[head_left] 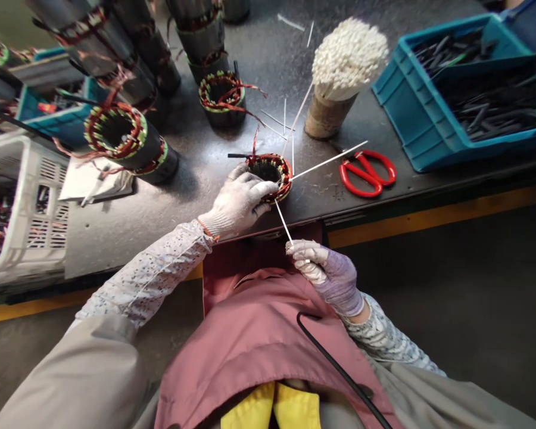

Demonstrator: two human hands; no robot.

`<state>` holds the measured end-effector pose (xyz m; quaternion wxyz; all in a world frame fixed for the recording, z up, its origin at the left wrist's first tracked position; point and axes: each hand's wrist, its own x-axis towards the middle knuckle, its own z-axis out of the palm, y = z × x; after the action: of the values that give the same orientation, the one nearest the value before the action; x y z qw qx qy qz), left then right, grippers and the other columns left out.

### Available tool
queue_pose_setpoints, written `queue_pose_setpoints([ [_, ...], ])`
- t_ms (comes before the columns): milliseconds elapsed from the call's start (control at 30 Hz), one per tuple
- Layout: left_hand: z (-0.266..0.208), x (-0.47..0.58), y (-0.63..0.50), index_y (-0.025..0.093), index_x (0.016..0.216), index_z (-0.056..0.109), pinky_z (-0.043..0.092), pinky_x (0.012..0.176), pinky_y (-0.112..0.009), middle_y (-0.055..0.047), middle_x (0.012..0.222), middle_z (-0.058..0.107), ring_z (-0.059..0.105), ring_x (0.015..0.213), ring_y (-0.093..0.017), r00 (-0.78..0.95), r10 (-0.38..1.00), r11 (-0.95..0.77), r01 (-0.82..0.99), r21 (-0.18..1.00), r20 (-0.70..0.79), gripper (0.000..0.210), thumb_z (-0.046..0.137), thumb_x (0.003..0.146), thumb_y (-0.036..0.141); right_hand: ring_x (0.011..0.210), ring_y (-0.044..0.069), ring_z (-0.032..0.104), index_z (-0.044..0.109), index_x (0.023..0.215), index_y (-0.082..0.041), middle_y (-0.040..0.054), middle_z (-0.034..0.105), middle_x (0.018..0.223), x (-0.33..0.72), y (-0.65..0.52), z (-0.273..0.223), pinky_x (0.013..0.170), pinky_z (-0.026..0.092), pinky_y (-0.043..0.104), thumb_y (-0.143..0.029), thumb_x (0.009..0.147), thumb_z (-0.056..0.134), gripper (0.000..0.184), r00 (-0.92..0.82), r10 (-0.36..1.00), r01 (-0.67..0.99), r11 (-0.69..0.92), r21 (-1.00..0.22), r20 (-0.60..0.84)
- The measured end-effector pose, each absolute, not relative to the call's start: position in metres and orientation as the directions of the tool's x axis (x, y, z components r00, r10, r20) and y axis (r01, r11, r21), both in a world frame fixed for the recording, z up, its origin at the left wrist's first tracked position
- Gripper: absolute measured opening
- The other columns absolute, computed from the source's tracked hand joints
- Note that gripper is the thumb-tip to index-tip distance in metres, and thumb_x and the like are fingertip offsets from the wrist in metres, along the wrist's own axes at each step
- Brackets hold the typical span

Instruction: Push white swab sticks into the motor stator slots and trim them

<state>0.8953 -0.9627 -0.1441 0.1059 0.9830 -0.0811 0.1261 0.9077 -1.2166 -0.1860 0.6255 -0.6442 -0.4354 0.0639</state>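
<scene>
A motor stator (pixel 287 173), a dark ring with copper-red windings and yellow-green insulation, stands near the table's front edge. My left hand (pixel 236 199), in a white knit glove, is closed round its left side, with fingers over the rim. My right hand (pixel 324 268), in a white and purple glove, pinches a thin white cord (pixel 283 221) below the table edge. That cord runs straight up to the stator's near rim. From the stator's right side another white length (pixel 328 159) sticks out toward the scissors. A black sleeve (pixel 237 155) pokes out at the back left.
Red-handled scissors (pixel 368 173) lie at right, near a tube (pixel 328 116) packed with white cords. A blue bin (pixel 429 140) holds black pieces. More stators (pixel 223 101) stand at back and left, some stacked. A white basket (pixel 22 149) sits at far left. Loose white pieces (pixel 284 116) lie behind.
</scene>
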Motion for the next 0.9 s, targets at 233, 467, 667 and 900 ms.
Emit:
queue_pose_setpoints([
  [233,-0.144,0.896,-0.963,0.023,0.118,0.066,0.034,0.11,-0.052,-0.006,0.104,0.073,0.062,0.105,-0.025,0.966,-0.107,-0.96,-0.161,0.228,0.235,0.034,0.06,0.086,0.032,0.101,0.016,0.071,0.069,0.103,-0.022,0.0047,0.074,0.107,0.904,-1.213,-0.192,0.088,0.061,0.027,-0.012,0.09,0.059,0.02,0.641,0.638,0.477,0.103,-0.873,0.426],
  [467,-0.144,0.897,-0.963,0.021,0.117,0.067,0.033,0.111,-0.053,-0.006,0.103,0.074,0.064,0.103,-0.025,0.965,-0.112,-0.961,-0.167,0.223,0.239,0.033,0.06,0.087,0.034,0.097,0.015,0.072,0.071,0.098,-0.021,0.005,0.075,0.103,0.907,-1.199,-0.195,0.085,0.06,0.025,-0.015,0.09,0.059,0.015,0.671,0.616,0.453,0.099,-0.886,0.412],
  [667,-0.144,0.888,-0.969,0.019,0.126,0.061,0.03,0.115,-0.05,-0.009,0.122,0.068,0.06,0.118,-0.025,0.953,-0.03,-0.944,-0.126,0.304,0.302,0.041,0.06,0.087,0.032,0.088,0.017,0.072,0.072,0.089,-0.021,0.0052,0.076,0.093,0.934,-1.146,-0.212,0.083,0.06,0.029,-0.028,0.087,0.063,0.011,0.702,0.512,0.525,0.098,-0.846,0.495],
  [900,-0.169,0.88,-0.985,0.017,0.136,0.047,0.029,0.117,-0.051,-0.008,0.106,0.075,0.065,0.114,-0.021,0.861,0.157,-0.884,-0.095,0.457,0.484,0.044,0.051,0.094,0.026,0.082,0.016,0.071,0.072,0.089,-0.022,0.0041,0.075,0.09,0.94,-1.152,-0.187,0.078,0.059,0.029,-0.027,0.085,0.067,0.008,0.781,0.457,0.472,0.014,-0.881,0.425],
])
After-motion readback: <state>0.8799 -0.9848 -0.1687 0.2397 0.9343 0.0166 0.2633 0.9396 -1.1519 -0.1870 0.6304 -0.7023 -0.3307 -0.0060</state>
